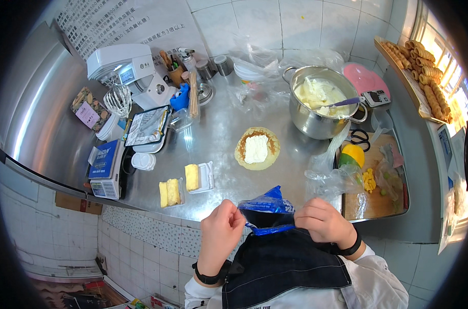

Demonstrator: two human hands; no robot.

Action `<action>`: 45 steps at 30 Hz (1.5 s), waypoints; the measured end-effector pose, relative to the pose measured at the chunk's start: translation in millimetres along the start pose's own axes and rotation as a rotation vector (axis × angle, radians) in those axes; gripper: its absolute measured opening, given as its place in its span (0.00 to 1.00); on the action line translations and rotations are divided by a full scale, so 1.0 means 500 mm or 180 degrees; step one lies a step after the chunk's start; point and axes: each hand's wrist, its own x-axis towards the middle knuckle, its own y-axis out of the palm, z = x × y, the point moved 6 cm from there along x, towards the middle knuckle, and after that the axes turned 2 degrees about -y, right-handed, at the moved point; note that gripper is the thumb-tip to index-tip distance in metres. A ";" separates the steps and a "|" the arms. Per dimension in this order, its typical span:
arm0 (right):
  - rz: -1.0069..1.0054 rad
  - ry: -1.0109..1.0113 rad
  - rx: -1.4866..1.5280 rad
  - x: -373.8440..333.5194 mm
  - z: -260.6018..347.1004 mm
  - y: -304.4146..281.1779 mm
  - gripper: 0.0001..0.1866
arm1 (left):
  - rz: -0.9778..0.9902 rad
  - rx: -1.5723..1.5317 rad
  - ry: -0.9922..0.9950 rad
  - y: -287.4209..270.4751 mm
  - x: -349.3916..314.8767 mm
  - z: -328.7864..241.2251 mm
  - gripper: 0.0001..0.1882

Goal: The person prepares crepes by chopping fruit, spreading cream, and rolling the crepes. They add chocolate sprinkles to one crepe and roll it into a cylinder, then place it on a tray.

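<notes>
A blue plastic bag [273, 202] is stretched between my two hands near the table's front edge, its mouth apart and dark inside. My left hand [221, 225] pinches the bag's left edge, and my right hand [322, 221] grips the right edge. Whatever the bag contains is hidden. Beyond it lies a round browned pancake [240, 152] with a rectangular patch of white cream [256, 149] on it. Left of the pancake, yellow folded rolls [191, 177] sit in clear plastic trays [207, 176]. At the right, a steel pot [312, 122] contains white cream and a purple-handled spatula [347, 101].
A cutting board [365, 205] at the right bears a mango [353, 154], scissors [359, 139] and crumpled plastic. Along the left stand a white stand mixer [121, 64], a tablet [147, 125] and a blue box [103, 158]. Brown rolled pastries [424, 64] fill a far-right tray.
</notes>
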 end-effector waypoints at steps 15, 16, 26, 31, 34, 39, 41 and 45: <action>0.1237 0.0358 0.1814 0.049 -0.101 0.157 0.46 | 0.0636 0.0044 -0.0043 0.017 0.014 -0.003 0.07; 0.1285 0.0126 0.1813 0.056 -0.093 0.170 0.42 | 0.0520 0.0078 0.0005 0.012 0.015 0.002 0.07; 0.1491 0.0176 0.2145 0.076 -0.105 0.188 0.20 | 0.0417 0.0694 0.0741 -0.003 0.002 0.020 0.06; 0.0934 0.0963 0.2280 0.095 -0.115 0.170 0.25 | 0.0543 0.0860 0.1443 -0.001 0.008 -0.021 0.06; 0.0820 0.0505 0.2426 0.125 -0.100 0.163 0.26 | 0.0691 0.0748 0.1992 -0.003 0.017 -0.065 0.06; 0.0715 0.0048 0.2432 0.146 -0.104 0.152 0.21 | 0.0524 0.0545 0.2441 -0.024 0.036 -0.096 0.09; 0.0287 0.0085 0.2029 0.138 -0.109 0.129 0.14 | 0.0491 0.0304 0.2263 -0.035 0.045 -0.071 0.15; -0.0289 0.0365 0.1874 0.117 -0.114 0.078 0.16 | 0.0318 -0.1471 0.0851 -0.037 0.041 0.030 0.51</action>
